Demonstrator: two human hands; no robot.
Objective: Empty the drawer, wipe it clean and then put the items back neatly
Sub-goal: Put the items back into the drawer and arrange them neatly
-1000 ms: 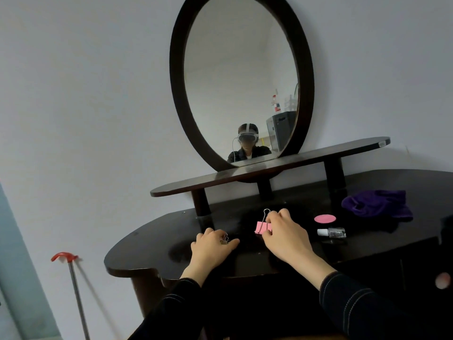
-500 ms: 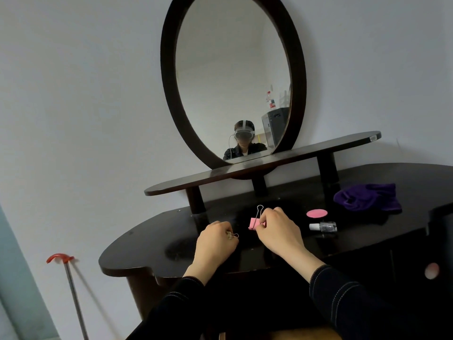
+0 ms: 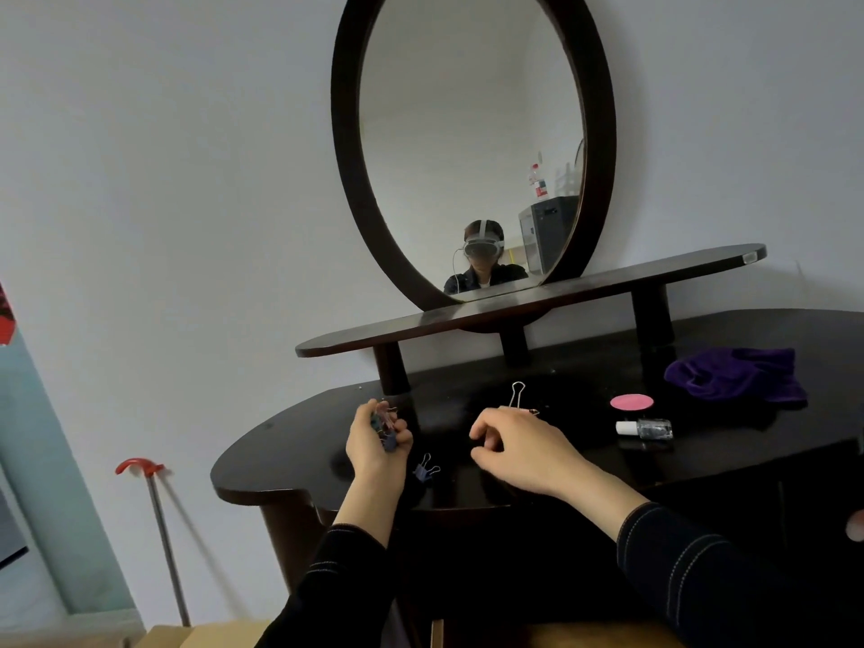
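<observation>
On the dark dresser top (image 3: 290, 441) my left hand (image 3: 376, 441) is turned palm up and cups several small binder clips (image 3: 385, 425) in curled fingers. One blue binder clip (image 3: 426, 469) lies on the wood just right of that hand. My right hand (image 3: 519, 444) hovers with loosely curled fingers, holding nothing that I can see. Behind it the wire handle of the pink binder clip (image 3: 517, 395) stands up; the clip's body is hidden by the hand. The drawer is out of sight.
A pink round disc (image 3: 631, 402), a small nail polish bottle (image 3: 647, 428) lying on its side and a purple cloth (image 3: 738, 374) sit on the right of the top. A raised shelf (image 3: 528, 304) and oval mirror (image 3: 472, 147) stand behind. A red-handled stick (image 3: 159, 521) leans at left.
My right hand has let go of the pink clip, which now stands on the top. My left hand has turned palm up with clips in it, and one blue clip now lies beside it.
</observation>
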